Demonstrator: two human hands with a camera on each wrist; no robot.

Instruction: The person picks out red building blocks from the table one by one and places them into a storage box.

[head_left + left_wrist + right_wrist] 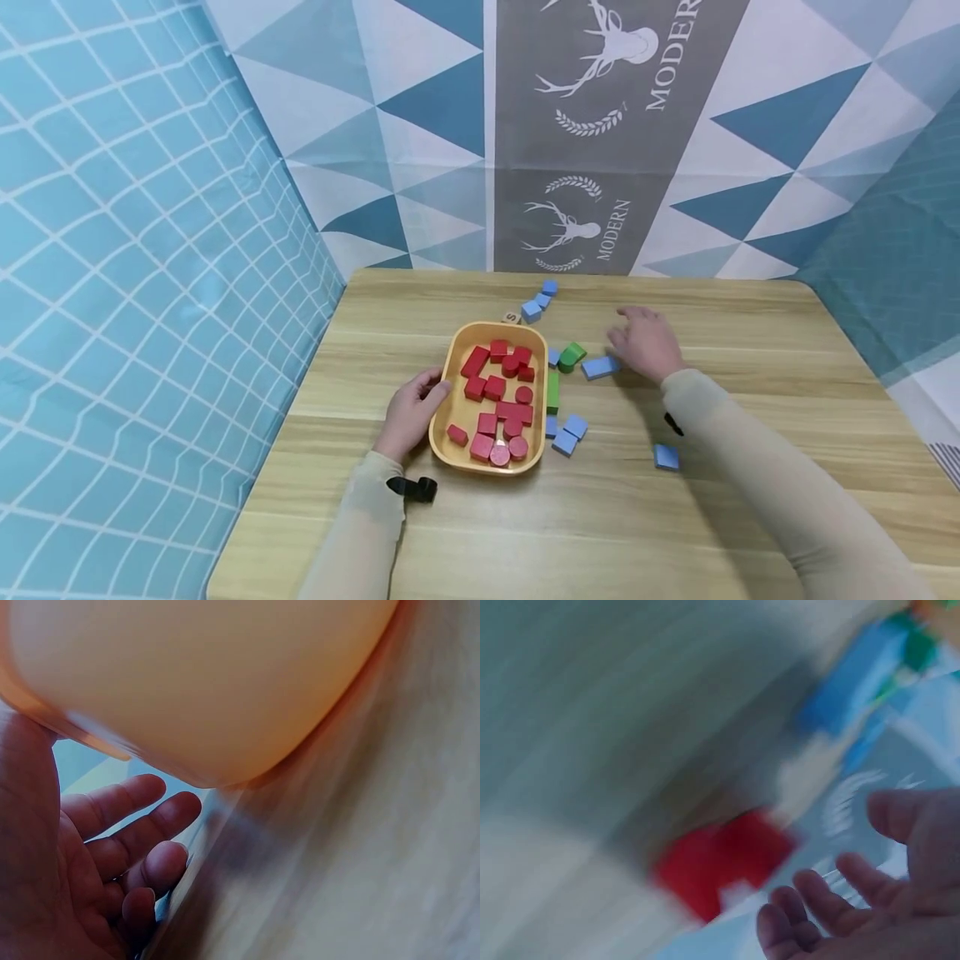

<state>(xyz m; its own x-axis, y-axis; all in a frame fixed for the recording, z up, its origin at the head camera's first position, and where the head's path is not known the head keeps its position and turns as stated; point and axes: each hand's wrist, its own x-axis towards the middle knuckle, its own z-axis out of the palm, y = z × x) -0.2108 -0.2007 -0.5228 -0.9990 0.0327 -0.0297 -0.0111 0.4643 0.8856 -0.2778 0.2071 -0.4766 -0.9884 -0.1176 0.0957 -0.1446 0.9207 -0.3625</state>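
Yellow oblong tray [448, 377], rounded corners, sits flat on the wooden table, long axis running away from the person. It holds a load of red blocks [497, 398]: cuboids, cubes and several cylinders, lying loosely in one layer. The left hand [411, 414] touches the tray's left rim, thumb against its edge. A flat blue block [599, 367] lies on the table right of the tray, just beside the right hand [643, 342], whose fingers are spread and relaxed over it. The right wrist view also shows a red block [724, 859], heavily blurred.
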